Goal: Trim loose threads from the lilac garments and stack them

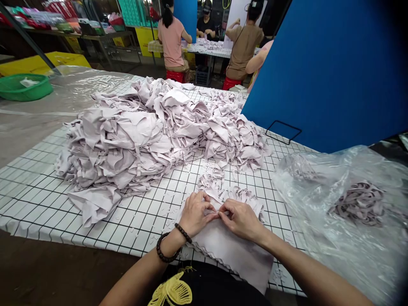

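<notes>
A pale lilac-grey fabric piece [245, 259] with a scalloped edge lies at the table's near edge and hangs toward my lap. My left hand [198, 214], with two beaded bracelets at its wrist, pinches the top of this fabric. Close against it, my right hand [239, 216] pinches the same fabric, fingertips nearly touching those of the left. What exactly sits between the fingertips is too small to make out. Just beyond my hands are small heaps of narrow fabric strips [245, 196]. Tiny fabric scraps are scattered around them.
A large pile of matching fabric pieces [124, 144] covers the table's [28, 191] middle. At right lie a clear plastic bag [318, 204] with strips inside and a tall blue board [334, 76]. A green basket [25, 87] is far left. Several people work behind.
</notes>
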Tool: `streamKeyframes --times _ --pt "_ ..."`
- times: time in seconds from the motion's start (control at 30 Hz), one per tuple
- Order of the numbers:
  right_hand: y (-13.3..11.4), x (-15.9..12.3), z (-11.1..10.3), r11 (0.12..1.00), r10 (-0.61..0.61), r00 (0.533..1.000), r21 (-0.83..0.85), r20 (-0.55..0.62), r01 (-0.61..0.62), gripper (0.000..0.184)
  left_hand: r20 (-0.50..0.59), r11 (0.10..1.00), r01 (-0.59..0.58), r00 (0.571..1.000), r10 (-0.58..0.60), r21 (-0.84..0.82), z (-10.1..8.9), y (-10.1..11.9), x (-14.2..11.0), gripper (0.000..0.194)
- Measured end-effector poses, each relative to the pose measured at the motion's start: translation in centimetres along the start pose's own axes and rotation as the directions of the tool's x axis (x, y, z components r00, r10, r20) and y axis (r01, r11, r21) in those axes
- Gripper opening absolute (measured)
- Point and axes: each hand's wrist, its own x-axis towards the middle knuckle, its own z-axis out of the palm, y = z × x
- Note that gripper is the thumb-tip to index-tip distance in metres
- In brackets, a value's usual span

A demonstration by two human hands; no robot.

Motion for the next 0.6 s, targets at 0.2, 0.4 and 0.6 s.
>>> streamKeyframes --times 0.2,0.4,0.6 --pt "-1.4 0.9 -1.4 0.951 -0.075 0.972 -0.276 0.225 0.137 0.012 0.022 1.000 -0.017 1.000 0.017 -0.003 0.1 0.3 0.1 0.019" --pt "0.6 1.8 -4.2 0.989 -0.060 0.978 -0.120 0.200 0.086 0.030 0.033 1.000 -0.020 0.999 0.020 0.005 -0.1 -0.4 0.4 0.023" --pt "9.2 -1.4 -6.5 0.928 0.368 0.928 0.069 -0.048 -0.365 0.021 -0.113 0.999 -0.019 0.993 0.023 0.032 0.1 0.5 0.1 0.022"
